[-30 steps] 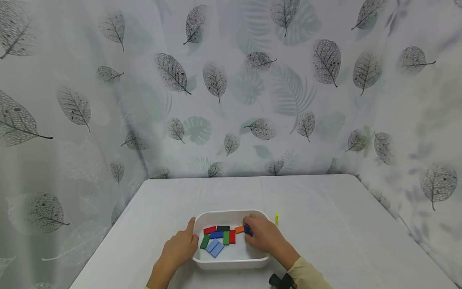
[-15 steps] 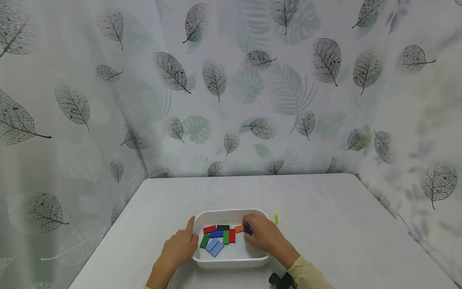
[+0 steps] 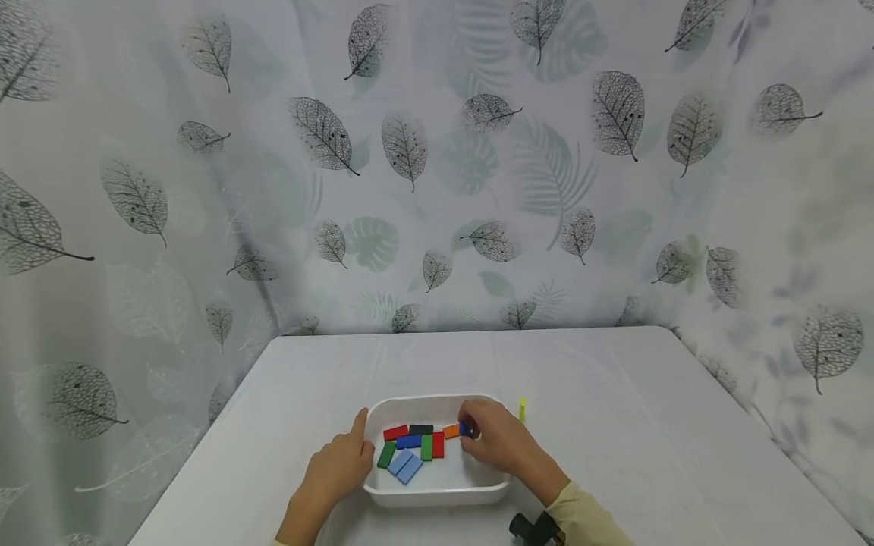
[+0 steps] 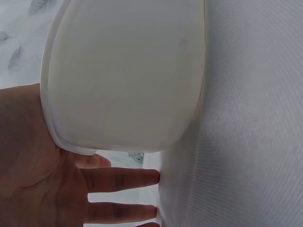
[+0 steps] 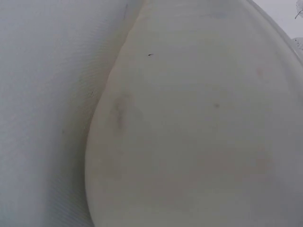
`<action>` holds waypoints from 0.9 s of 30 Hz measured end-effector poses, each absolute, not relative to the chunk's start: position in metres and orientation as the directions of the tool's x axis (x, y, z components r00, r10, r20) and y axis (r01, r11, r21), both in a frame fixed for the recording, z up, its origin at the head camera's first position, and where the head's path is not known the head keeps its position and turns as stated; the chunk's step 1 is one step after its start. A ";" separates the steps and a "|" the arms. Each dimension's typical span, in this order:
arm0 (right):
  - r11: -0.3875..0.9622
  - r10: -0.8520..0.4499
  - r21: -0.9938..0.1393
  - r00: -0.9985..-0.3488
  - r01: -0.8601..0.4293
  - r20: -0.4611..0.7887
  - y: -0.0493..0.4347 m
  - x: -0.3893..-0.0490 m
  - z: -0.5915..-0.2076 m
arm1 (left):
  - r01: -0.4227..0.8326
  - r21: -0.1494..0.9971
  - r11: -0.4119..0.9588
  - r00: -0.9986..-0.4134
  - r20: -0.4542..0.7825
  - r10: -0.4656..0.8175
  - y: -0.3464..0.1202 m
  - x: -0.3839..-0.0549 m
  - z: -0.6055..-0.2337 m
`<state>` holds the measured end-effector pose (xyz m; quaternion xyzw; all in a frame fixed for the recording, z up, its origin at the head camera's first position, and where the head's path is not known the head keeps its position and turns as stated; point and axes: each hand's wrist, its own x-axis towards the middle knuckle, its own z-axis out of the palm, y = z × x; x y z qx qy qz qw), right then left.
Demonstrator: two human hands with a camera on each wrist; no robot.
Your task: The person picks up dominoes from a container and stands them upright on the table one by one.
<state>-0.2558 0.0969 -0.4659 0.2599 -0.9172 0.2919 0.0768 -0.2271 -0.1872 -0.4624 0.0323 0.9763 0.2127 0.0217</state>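
Observation:
A white plastic tray [image 3: 437, 498] holds several flat coloured blocks: red, dark green, blue, green and two light blue blocks [image 3: 406, 466] side by side. My right hand [image 3: 504, 440] reaches over the tray's right side and pinches a dark blue block [image 3: 465, 430] beside an orange block [image 3: 451, 431]. At the tray's left end rests my left hand [image 3: 337, 464], index finger extended along the rim. In the left wrist view that hand [image 4: 42, 179] has its palm against the rim and straight fingers reaching down to the tabletop. The right wrist view shows the tray's outer wall [image 5: 189, 118]; the right hand is outside it.
The tray stands on a white-covered table [image 3: 614, 425]. A small yellow piece [image 3: 522, 409] stands on the table just beyond the tray's right end. A black device [image 3: 534, 528] sits at the right wrist. Leaf-patterned curtain [image 3: 437, 189] encloses the back and sides.
The whole scene shifts slightly in the head view. The right fingers with the dark blue block move very little at the orange block's end; the left hand stays at the tray.

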 end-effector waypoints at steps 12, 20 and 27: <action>0.635 -0.434 -0.577 -0.855 -0.514 0.284 0.103 -0.254 -0.455 | 0.040 0.414 0.909 -0.997 -0.036 0.061 -0.185 -0.224 -0.461; 0.626 -0.407 -0.579 -0.853 -0.522 0.328 0.112 -0.257 -0.450 | 0.053 0.420 0.906 -0.998 -0.015 0.066 -0.186 -0.226 -0.462; 0.610 -0.374 -0.599 -0.855 -0.518 0.359 0.117 -0.256 -0.444 | 0.045 0.420 0.906 -0.998 -0.023 0.061 -0.186 -0.226 -0.462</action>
